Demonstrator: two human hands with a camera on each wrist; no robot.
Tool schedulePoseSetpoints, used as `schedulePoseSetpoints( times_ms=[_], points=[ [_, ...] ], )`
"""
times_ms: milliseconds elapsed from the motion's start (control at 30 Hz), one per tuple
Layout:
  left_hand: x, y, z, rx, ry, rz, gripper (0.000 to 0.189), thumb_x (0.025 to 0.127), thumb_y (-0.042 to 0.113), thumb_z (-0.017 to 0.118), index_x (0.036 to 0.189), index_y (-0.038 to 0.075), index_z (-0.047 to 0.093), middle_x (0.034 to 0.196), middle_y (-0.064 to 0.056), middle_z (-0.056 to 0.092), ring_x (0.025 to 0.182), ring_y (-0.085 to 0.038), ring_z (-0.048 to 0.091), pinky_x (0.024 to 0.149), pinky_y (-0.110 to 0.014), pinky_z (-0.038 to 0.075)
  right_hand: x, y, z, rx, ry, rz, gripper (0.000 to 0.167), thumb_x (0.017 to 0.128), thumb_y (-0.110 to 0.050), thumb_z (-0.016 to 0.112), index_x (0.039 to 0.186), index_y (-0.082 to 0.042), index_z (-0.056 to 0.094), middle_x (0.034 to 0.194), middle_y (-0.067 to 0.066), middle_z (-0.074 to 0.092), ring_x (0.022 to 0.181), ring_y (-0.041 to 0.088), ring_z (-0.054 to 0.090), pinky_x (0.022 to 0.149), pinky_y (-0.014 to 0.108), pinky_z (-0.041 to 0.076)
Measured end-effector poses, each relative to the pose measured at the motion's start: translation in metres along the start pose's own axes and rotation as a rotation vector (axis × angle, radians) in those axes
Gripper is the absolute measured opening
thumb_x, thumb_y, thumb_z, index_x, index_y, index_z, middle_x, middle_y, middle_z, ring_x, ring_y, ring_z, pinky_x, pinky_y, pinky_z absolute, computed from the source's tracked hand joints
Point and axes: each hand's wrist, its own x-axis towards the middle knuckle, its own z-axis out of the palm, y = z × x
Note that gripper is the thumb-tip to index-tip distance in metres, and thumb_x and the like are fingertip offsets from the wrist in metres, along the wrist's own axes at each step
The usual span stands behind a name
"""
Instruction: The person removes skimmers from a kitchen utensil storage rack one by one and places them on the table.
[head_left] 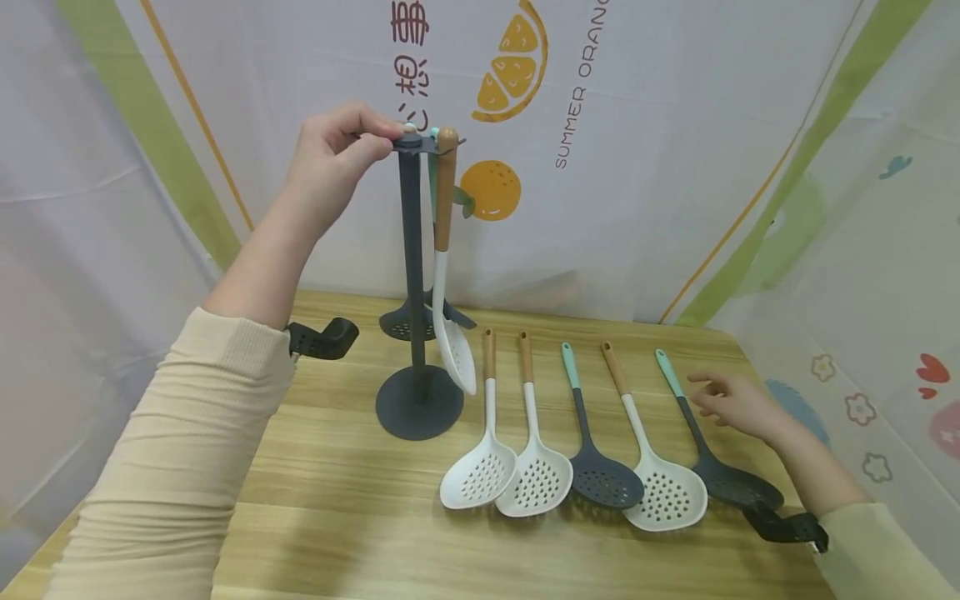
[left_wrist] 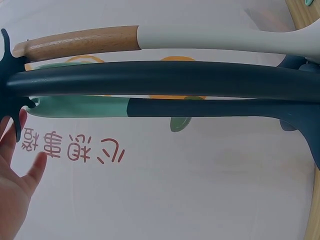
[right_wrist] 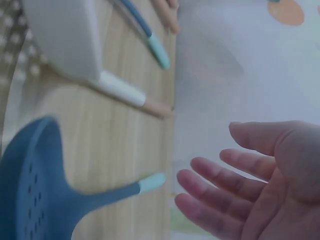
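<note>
My left hand (head_left: pixel 337 158) grips the edge of the hooked top of a dark utensil stand (head_left: pixel 412 250), thumb and fingers at its rim. From the stand hangs a white skimmer (head_left: pixel 454 350) with a wooden handle, its bowl low near the round base. Behind the post hangs a dark skimmer with a mint handle (left_wrist: pixel 80 107). My right hand (head_left: pixel 738 404) is empty above the table's right side, fingers loosely bent and spread. Nearest to it lies a dark skimmer (head_left: pixel 738 483) with a mint handle (right_wrist: pixel 152 182), just left of the hand.
Left of that skimmer several more lie in a row on the wooden table (head_left: pixel 337 517): a white one (head_left: pixel 666 496), a dark one (head_left: pixel 606 482) and white ones (head_left: pixel 480 477) nearer the stand. A printed white curtain (head_left: pixel 637 208) closes the back and sides.
</note>
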Motion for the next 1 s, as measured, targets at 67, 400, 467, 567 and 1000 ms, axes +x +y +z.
schedulePoseSetpoints(
  times_ms=[67,400,467,567,1000],
  points=[
    [0.0,0.0,0.0,-0.005,0.0,0.001,0.019,0.091,-0.002,0.052,0.089,0.007,0.07,0.107,-0.004,0.067,0.115,-0.02,0.054,0.102,-0.033,0.036,0.0,-0.008,0.001,-0.009,0.026,-0.027,0.052,0.099,-0.024,0.053,0.134,0.013,0.041,0.102,0.022,0.064,0.088,0.034,0.064,0.068,0.042,0.055],
    [0.0,0.0,-0.001,-0.019,0.001,0.008,0.019,0.091,-0.002,0.054,0.089,0.007,0.071,0.103,-0.002,0.067,0.126,-0.018,0.047,0.105,-0.033,0.034,-0.003,-0.05,0.003,-0.075,0.186,-0.123,0.046,0.099,-0.028,0.054,0.132,0.004,0.05,0.1,0.014,0.065,0.084,0.027,0.065,0.067,0.037,0.054],
    [0.0,0.0,-0.002,-0.012,-0.002,0.011,0.019,0.091,-0.002,0.054,0.09,0.007,0.071,0.104,-0.002,0.067,0.127,-0.017,0.046,0.106,-0.033,0.033,-0.004,-0.058,0.003,-0.068,0.205,-0.131,0.046,0.099,-0.028,0.053,0.132,0.004,0.051,0.101,0.014,0.065,0.085,0.027,0.064,0.068,0.037,0.053],
    [-0.001,0.0,-0.002,0.001,-0.009,0.016,0.018,0.091,0.0,0.055,0.091,0.007,0.071,0.105,-0.001,0.067,0.127,-0.017,0.045,0.106,-0.034,0.032,-0.004,-0.071,0.003,-0.056,0.233,-0.137,0.047,0.099,-0.031,0.053,0.133,0.001,0.051,0.104,0.015,0.065,0.089,0.028,0.063,0.069,0.036,0.052],
    [-0.003,0.003,-0.006,0.066,-0.036,0.019,0.015,0.094,0.007,0.057,0.095,0.008,0.072,0.109,0.0,0.066,0.126,-0.017,0.047,0.108,-0.035,0.028,-0.002,-0.132,0.009,0.011,0.439,-0.268,0.036,0.097,-0.031,0.056,0.125,-0.008,0.06,0.11,0.01,0.067,0.091,0.016,0.062,0.07,0.019,0.047]
  ],
)
